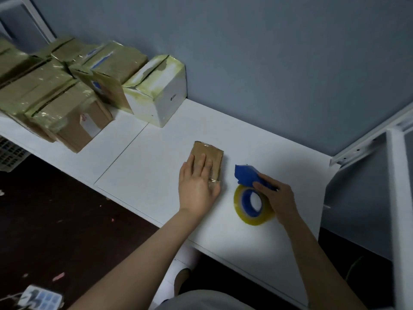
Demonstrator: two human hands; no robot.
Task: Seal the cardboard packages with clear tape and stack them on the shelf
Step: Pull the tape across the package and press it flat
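A small flat cardboard package (214, 154) with clear tape along it lies on the white shelf (138, 166). My left hand (197, 182) lies flat on top of it, fingers straight, thumb at its near end. Just to the right, my right hand (276, 198) grips the blue tape dispenser (247, 174), whose roll of clear yellowish tape (251, 205) rests on the shelf surface. Several taped cardboard boxes (67, 113) are stacked at the left back of the shelf, with a white taped box (161, 90) beside them against the wall.
A grey wall runs behind the shelf. A white metal rack frame (400, 198) stands at the right. The dark floor (55, 209) lies below at left, with a small blue and white item (41, 298) and bits of litter on it.
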